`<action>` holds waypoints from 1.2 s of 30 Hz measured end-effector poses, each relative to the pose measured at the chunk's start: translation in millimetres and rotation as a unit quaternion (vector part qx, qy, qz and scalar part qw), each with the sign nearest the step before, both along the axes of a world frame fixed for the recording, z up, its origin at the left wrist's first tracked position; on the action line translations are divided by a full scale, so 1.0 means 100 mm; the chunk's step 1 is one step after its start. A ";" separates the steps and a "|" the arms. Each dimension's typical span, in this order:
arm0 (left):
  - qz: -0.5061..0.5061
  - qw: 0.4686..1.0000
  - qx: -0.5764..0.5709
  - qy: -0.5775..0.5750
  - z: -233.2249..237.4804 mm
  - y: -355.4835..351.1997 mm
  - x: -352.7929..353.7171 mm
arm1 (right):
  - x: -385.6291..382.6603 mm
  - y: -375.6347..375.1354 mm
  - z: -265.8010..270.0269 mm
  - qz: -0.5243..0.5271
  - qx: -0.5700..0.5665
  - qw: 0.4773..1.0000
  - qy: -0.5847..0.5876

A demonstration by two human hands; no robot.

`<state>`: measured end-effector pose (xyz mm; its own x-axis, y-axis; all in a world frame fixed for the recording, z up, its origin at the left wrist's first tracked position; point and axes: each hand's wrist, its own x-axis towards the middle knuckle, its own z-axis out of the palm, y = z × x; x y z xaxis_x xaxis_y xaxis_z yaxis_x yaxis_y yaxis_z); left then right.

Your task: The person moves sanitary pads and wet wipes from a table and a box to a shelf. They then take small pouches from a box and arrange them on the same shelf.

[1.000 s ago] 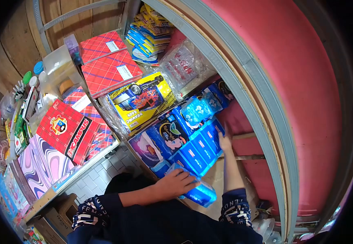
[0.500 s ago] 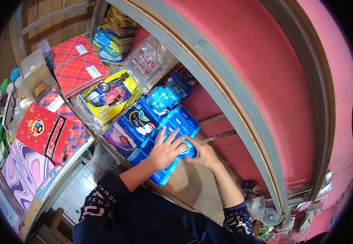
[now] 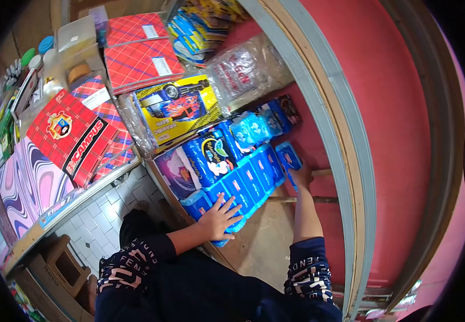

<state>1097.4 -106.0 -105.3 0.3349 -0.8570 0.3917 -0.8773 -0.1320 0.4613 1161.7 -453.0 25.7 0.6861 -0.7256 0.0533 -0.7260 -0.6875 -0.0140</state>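
Note:
Several blue packs [image 3: 253, 180] stand in a row on a wooden shelf. My left hand [image 3: 219, 219] rests on the near left end of the row, its fingers spread. At the far right end, my right hand [image 3: 301, 177] grips a blue pack [image 3: 288, 156], which leans beside the row. Behind the row lie a dark blue pack with a green leaf print [image 3: 215, 154], a purple and white pack [image 3: 178, 173] and a light blue pack [image 3: 249, 130].
A yellow drawing book [image 3: 179, 110], red plaid books [image 3: 142, 61] and a clear plastic bag [image 3: 241, 71] lie behind the packs. A red notebook [image 3: 71, 134] is on the left counter. Grey-edged framing [image 3: 345, 107] runs along the right.
My right hand has moved right, away from my left hand, and now holds a pack at the row's end. My left hand is lower on the row. The view has shifted.

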 end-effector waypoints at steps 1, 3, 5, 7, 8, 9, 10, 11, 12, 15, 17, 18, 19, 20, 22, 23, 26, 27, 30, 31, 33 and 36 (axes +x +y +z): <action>-0.003 1.000 0.006 -0.004 -0.01 0.00 0.02 | 0.05 -0.02 -0.03 -0.011 -0.008 0.999 0.036; -0.004 1.000 -0.014 0.007 -0.04 0.00 0.03 | 0.12 -0.28 -0.23 0.012 -0.001 1.000 0.017; -0.006 1.000 -0.018 0.024 -0.04 0.00 0.03 | 0.23 -0.40 -0.30 0.028 0.029 0.999 0.036; -0.012 0.999 -0.011 0.043 -0.02 0.00 0.04 | 0.31 -1.04 -0.68 0.107 0.087 0.990 0.007; -0.012 0.999 -0.006 0.044 -0.01 0.00 0.05 | 0.33 -1.38 -0.87 0.148 0.132 0.980 -0.008; -0.013 0.999 -0.002 0.047 0.00 -0.01 0.05 | 0.34 -1.56 -0.98 0.187 0.176 0.966 -0.022; -0.018 0.998 0.001 0.064 0.01 0.00 0.06 | 0.35 -1.50 -0.93 0.181 0.237 0.954 -0.030; -0.019 0.998 0.001 0.068 -0.01 -0.01 0.05 | 0.36 -1.44 -0.88 0.171 0.297 0.939 -0.038; -0.020 0.997 0.000 0.072 -0.03 -0.02 0.04 | 0.36 -1.27 -0.77 0.145 0.308 0.940 -0.020; -0.028 0.996 0.028 0.076 0.01 -0.01 0.06 | 0.35 -1.39 -0.90 0.130 0.376 0.917 -0.028; -0.032 0.996 0.045 0.069 0.02 -0.01 0.06 | 0.36 -1.44 -1.01 0.138 0.399 0.904 -0.064; -0.030 0.996 0.071 0.038 0.05 0.01 0.07 | 0.37 -1.35 -1.00 0.140 0.392 0.905 -0.087; -0.027 0.996 0.072 0.041 0.06 0.01 0.08 | 0.35 -1.31 -1.02 0.140 0.384 0.906 -0.111; -0.026 0.996 0.071 0.044 0.06 0.01 0.08 | 0.36 -1.27 -1.04 0.167 0.374 0.906 -0.103; -0.026 0.996 0.073 0.046 0.08 0.00 0.08 | 0.43 -1.24 -1.07 0.217 0.351 0.907 -0.087; -0.025 0.996 0.075 0.044 0.09 0.00 0.09 | 0.44 -1.19 -1.11 0.228 0.329 0.910 -0.112; -0.024 0.996 0.061 0.056 0.07 -0.01 0.09 | 0.36 -1.01 -1.25 0.248 0.236 0.920 -0.193; -0.023 0.996 0.052 0.062 0.06 -0.02 0.07 | 0.32 -1.02 -1.31 0.249 0.185 0.925 -0.221; -0.020 0.997 0.053 0.045 0.04 -0.02 0.06 | 0.14 -0.97 -1.37 0.124 0.027 0.936 -0.329; -0.020 0.997 0.058 0.038 0.05 -0.02 0.07 | 0.05 -0.95 -1.40 0.058 -0.027 0.928 -0.367; -0.022 0.998 0.058 0.031 0.05 -0.02 0.08 | -0.07 -0.93 -1.55 -0.116 0.024 0.901 -0.416; -0.025 0.998 0.046 0.035 0.02 -0.01 0.07 | -0.08 -1.16 -1.87 -0.245 0.396 0.767 -0.441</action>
